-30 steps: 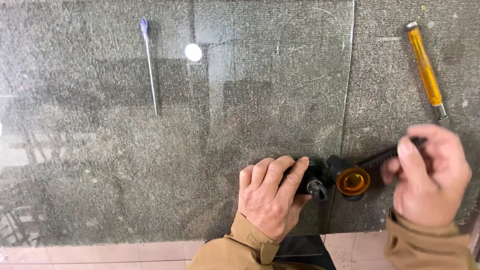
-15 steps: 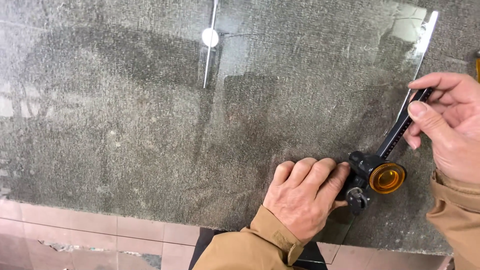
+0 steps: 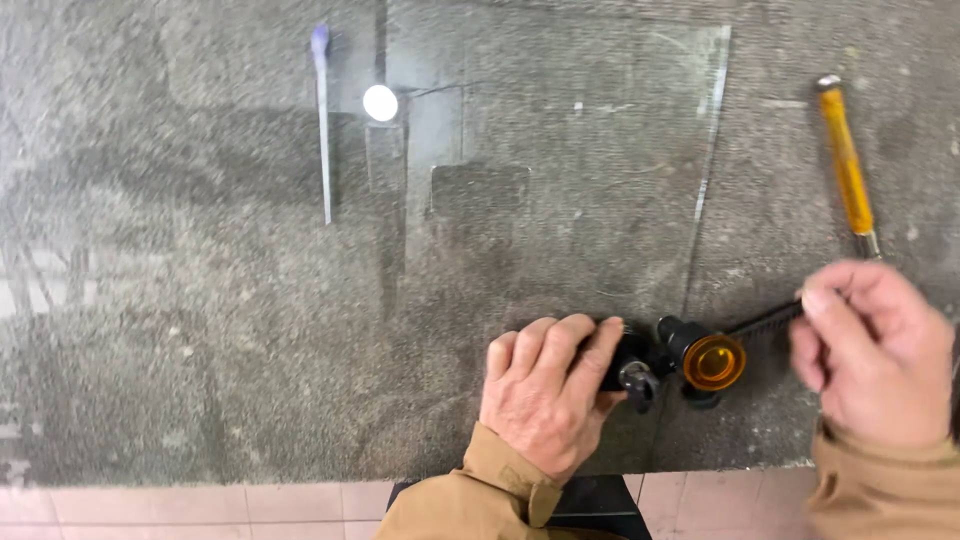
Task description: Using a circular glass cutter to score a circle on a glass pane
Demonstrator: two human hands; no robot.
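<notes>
Glass sheet (image 3: 560, 200) lies between blue stick (image 3: 321, 120) and orange-handled tool (image 3: 846, 160).

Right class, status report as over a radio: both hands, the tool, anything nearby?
Left hand pressing black tool head on glass sheet. Right hand gripping its handle. Orange-handled tool lies apart, right.

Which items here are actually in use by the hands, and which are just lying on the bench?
In use:
- left hand on the black tool head
- right hand on its black handle
- orange cap
- glass sheet

Lying about:
- yellow-handled tool
- thin purple-tipped stick
- grey bench
</notes>
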